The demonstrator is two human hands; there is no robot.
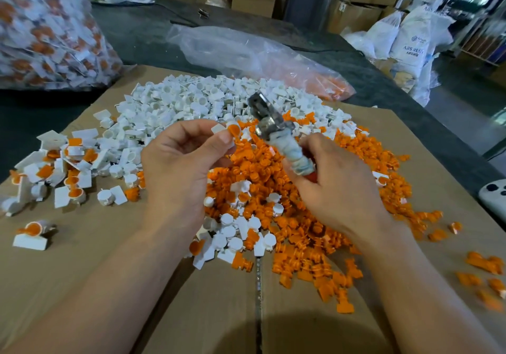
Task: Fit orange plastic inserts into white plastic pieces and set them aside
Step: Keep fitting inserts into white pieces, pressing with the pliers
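Above the cardboard-covered worktop (109,271), the left hand (178,162) pinches a white piece (219,128) with an orange insert (233,129) seated in it, its fingers (197,125) curled round the part. The right hand (336,184) grips the cloth-wrapped handle of a metal-headed tool (269,123), whose head is tilted up just beside the held part. Below the hands lie a heap of loose orange inserts (315,216) and, further back, loose white pieces (191,102), with fitted pieces (63,167) gathered to the left.

Flattened cardboard (82,244) on a dark table (142,41), under heaps of white pieces (191,102) and orange inserts (301,244).
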